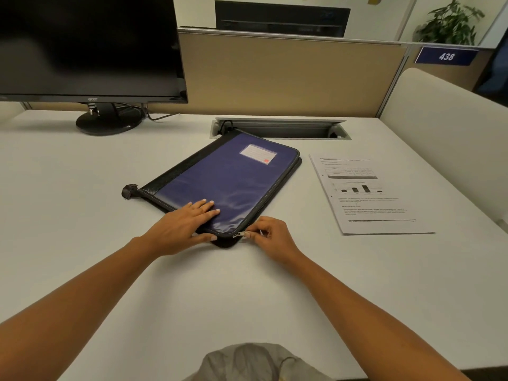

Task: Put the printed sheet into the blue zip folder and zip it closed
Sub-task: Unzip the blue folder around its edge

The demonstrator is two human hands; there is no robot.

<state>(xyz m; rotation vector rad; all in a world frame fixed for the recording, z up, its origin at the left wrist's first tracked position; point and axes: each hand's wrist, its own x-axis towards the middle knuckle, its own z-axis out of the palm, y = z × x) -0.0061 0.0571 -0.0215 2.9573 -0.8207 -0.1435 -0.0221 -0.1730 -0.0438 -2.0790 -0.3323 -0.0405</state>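
The blue zip folder (220,177) lies flat and slanted on the white desk (82,229), black spine to the left, a white label near its far corner. My left hand (182,225) presses flat on the folder's near corner, thumb along its edge. My right hand (268,235) pinches the metal zip pull (238,235) at the near right corner. The printed sheet (368,193), with a table, a bar chart and text, lies face up on the desk to the right of the folder, apart from it.
A dark monitor (90,45) on a round stand (108,122) stands at the back left. A cable hatch (280,129) sits in the desk behind the folder. A beige partition (288,75) closes the back, a cream panel (445,133) the right side.
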